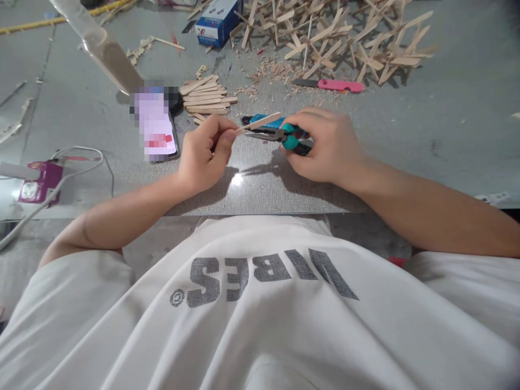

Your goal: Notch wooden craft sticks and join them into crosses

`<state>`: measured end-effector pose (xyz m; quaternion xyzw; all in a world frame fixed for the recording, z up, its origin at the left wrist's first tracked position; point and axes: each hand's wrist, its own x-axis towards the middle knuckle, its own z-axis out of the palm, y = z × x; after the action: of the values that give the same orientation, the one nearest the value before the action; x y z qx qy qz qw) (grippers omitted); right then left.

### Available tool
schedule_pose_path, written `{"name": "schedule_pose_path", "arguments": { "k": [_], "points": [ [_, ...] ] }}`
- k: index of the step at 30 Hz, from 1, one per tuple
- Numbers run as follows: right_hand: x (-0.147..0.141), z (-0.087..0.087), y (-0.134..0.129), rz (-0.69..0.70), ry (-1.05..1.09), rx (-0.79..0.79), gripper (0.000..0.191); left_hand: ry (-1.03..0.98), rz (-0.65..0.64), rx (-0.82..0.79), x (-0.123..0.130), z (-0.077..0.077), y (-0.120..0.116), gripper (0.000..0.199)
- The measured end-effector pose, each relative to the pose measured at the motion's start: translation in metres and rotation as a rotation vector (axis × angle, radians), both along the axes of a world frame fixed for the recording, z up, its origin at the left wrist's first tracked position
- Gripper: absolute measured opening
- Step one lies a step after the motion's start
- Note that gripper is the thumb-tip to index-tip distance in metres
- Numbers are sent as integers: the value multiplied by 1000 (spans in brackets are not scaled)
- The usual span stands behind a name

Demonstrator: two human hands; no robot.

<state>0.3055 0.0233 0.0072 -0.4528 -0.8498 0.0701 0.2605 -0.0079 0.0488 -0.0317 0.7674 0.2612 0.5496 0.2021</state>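
Wooden stick (266, 122): left end pinched in my left hand (207, 149), above the worktop (260, 197).
Teal pliers (281, 135): handles gripped in my right hand (327, 143); contact with stick unclear.
Stick and pliers: lining up, I'd judge; next calls for steady alignment.

A grey table (414, 130) spans nine through twelve to three o'clock, glare (237, 179) near centre; pale floor (16, 271) toward eight.
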Motion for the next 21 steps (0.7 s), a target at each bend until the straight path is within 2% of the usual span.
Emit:
{"name": "schedule_pose_path", "arguments": {
  "k": [6,9,13,19,21],
  "points": [
    [3,-4,3,-11,6,-10,38,-13,45,72,0,9,-6,49],
    [3,-3,2,-28,-4,-27,38,-25,51,8,0,10,-7,51],
    [1,1,1,-27,-22,-13,37,-12,-5,-88,-3,7,-4,49],
    [0,4,0,-51,-13,-48,43,0,-12,-85,-4,0,6,65],
    [0,5,0,-46,-17,-58,44,-25,-36,-60,-4,-2,10,64]
  ]
}}
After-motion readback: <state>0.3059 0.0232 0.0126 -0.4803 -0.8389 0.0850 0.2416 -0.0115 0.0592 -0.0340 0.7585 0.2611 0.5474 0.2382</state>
